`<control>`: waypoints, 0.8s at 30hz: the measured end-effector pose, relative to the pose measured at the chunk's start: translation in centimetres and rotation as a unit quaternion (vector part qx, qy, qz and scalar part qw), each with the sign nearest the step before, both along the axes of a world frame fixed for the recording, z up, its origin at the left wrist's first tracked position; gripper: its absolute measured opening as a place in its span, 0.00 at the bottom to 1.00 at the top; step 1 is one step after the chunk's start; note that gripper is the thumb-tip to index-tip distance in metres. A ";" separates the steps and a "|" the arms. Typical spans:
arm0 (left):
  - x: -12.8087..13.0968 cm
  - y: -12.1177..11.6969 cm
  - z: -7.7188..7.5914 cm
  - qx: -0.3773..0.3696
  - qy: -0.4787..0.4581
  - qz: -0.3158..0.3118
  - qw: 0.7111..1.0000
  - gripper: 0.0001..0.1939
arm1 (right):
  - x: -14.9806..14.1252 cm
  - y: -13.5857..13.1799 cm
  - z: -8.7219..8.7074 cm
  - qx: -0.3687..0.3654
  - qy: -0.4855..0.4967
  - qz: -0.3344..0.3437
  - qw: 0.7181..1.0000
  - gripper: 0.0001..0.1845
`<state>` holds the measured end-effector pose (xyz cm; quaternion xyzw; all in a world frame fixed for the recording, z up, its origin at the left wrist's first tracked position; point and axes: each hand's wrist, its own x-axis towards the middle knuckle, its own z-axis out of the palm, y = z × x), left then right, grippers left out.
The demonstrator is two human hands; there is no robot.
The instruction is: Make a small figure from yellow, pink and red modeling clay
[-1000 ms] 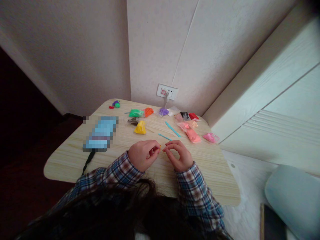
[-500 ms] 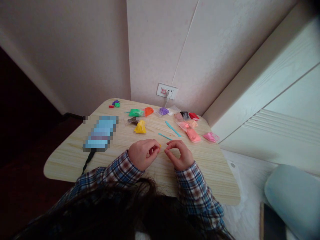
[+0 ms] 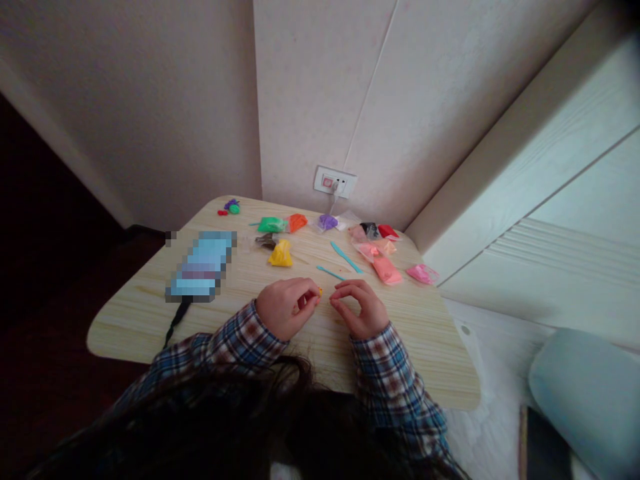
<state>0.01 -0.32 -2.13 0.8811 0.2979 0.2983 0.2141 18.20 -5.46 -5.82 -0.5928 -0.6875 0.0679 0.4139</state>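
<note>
1. Pale wood grain is filling the middle of the view: the table point(image 3: 135, 320), with everything on show lying on it or happening just over it.
2. Plaid sleeves point(image 3: 393, 373) are reaching in from the near edge, one on each side.
3. Over on the left, a blurred-out blue rectangle point(image 3: 203, 265) is lying with a dark cord point(image 3: 179, 319) trailing from its near end.
4. Here's the left hand point(image 3: 285, 308), and it's pinching tightly, thumb and fingertips closing on a tiny piece.
5. Facing it, just across a narrow gap, the right hand point(image 3: 363, 312) is curling into a ring, thumb and forefinger tips almost meeting; whether anything is sitting between them, one cannot tell.
6. Beyond the hands the packets are lining up: the coral packet point(image 3: 387, 270) is lying on the right, the yellow packet point(image 3: 281, 254) is sitting past the left hand, and the green packet point(image 3: 271, 225) is touching the orange packet point(image 3: 297, 222) farther back.
7. Two blue tools point(image 3: 346, 258) are lying between those packets, the shorter one pointing toward the right hand.
8. Far left corner: a small green lump point(image 3: 234, 209) is resting beside purple and red bits.
9. And the smallest of all, the yellow-orange piece point(image 3: 321, 292), is peeking out at the left fingertips, facing the right hand.
</note>
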 end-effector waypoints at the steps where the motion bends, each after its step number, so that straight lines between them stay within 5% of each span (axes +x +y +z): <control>1: 0.0 0.0 0.0 0.001 0.000 0.001 1.000 0.07 | 0.0 0.0 0.0 0.001 0.001 -0.001 1.000 0.07; 5: -0.1 0.1 0.0 0.003 -0.003 0.001 1.000 0.07 | -0.6 -0.2 0.3 0.006 0.020 -0.032 0.999 0.13; 11: 0.0 0.1 0.0 0.011 -0.003 -0.002 1.000 0.07 | -0.8 -0.3 0.3 0.014 0.022 -0.037 0.999 0.05; 17: 0.0 0.1 -0.1 0.008 -0.008 -0.005 1.000 0.07 | -0.9 -0.4 0.5 0.007 0.021 -0.039 0.999 0.13; 24: 0.0 0.1 0.0 0.002 -0.001 -0.002 1.000 0.07 | -0.7 -0.4 0.6 0.001 0.019 -0.032 0.999 0.09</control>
